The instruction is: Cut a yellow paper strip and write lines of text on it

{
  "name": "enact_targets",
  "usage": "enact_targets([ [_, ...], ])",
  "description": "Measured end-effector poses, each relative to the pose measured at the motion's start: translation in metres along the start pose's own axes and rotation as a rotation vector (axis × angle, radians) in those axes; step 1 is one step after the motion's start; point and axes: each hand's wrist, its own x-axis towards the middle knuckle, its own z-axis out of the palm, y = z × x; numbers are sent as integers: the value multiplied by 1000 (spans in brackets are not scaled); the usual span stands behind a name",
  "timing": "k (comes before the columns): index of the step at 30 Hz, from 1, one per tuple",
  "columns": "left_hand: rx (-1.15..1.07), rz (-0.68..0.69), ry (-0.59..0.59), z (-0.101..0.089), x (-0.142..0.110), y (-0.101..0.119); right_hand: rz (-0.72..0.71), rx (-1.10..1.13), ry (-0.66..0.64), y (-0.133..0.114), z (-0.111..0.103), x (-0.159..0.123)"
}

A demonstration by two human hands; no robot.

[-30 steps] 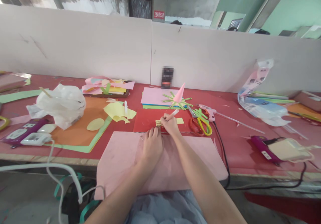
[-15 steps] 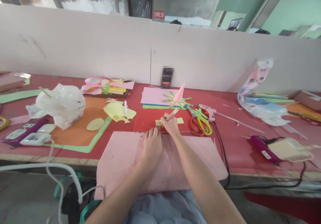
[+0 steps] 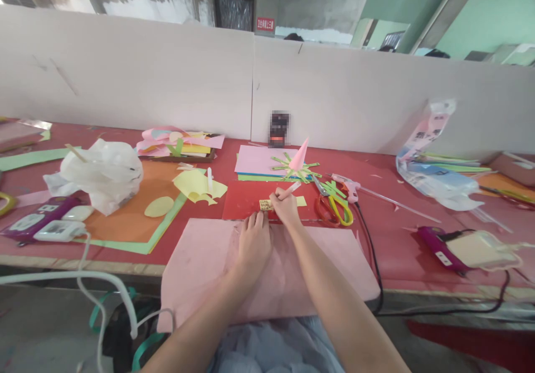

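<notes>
My right hand (image 3: 286, 207) is closed around a whitish pen (image 3: 293, 187), held at a slant over a small yellow paper strip (image 3: 301, 200). Dark handwriting covers the left part of the strip, and my right hand hides its middle. Fingers extended, my left hand (image 3: 254, 236) lies flat with its tips at the strip's lower left edge. Beneath the strip is a red sheet (image 3: 240, 200). A pink board or cloth (image 3: 196, 272) spreads under both wrists. The pen's writing tip is hidden behind my right fingers.
Scissors (image 3: 340, 208) and a pink glue gun (image 3: 350, 188) lie right of the red sheet. Behind it, a pink paper cone (image 3: 300, 156) stands on green strips. Yellow scraps (image 3: 192, 183), a white plastic bag (image 3: 100, 169) and a purple power strip (image 3: 42, 219) are on the left.
My right hand has shifted very slightly to the right along the strip, and more of the handwriting shows. My left hand stays in place.
</notes>
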Motion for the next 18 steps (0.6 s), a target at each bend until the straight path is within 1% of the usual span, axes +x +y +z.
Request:
enact_targets([
  [4,-14,-6,-4,-1,0,0,-2,-5,-9,-1,0,0],
  [8,-10,-4,-9,-1,1,0,5,-4,20,0,0,1],
  [15,-4,-3,-9,-1,0,0,-43,-11,8,4,2,2],
  [18,-7,-2,-4,-1,0,0,-38,9,9,4,2,1],
])
